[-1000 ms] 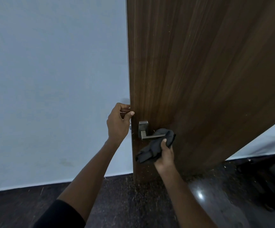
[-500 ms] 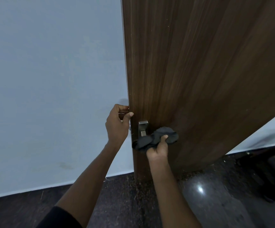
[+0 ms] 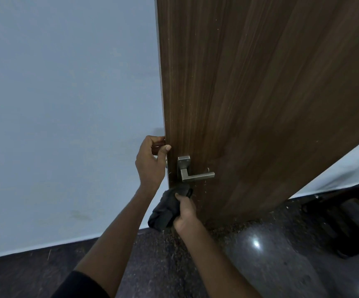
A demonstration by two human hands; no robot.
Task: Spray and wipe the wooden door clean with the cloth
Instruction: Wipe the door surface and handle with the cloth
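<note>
The dark brown wooden door (image 3: 260,93) stands ajar, its free edge facing me. My left hand (image 3: 150,162) grips that edge just above the lock, fingers curled round it and thumb on the front face. A square metal lever handle (image 3: 192,174) sticks out to the right, uncovered. My right hand (image 3: 185,214) holds a bunched dark grey cloth (image 3: 165,208) and presses its upper end against the door face just below the handle, near the edge. No spray bottle is in view.
A pale blue wall (image 3: 66,104) fills the left, with a white skirting along the dark speckled floor (image 3: 249,254). Black objects (image 3: 350,222) lie on the floor at the right, behind the door's lower corner.
My right hand has drawn the cloth off the lever handle, leftward and down, to the door face below it. The handle now shows bare. My left hand keeps its grip on the edge.
</note>
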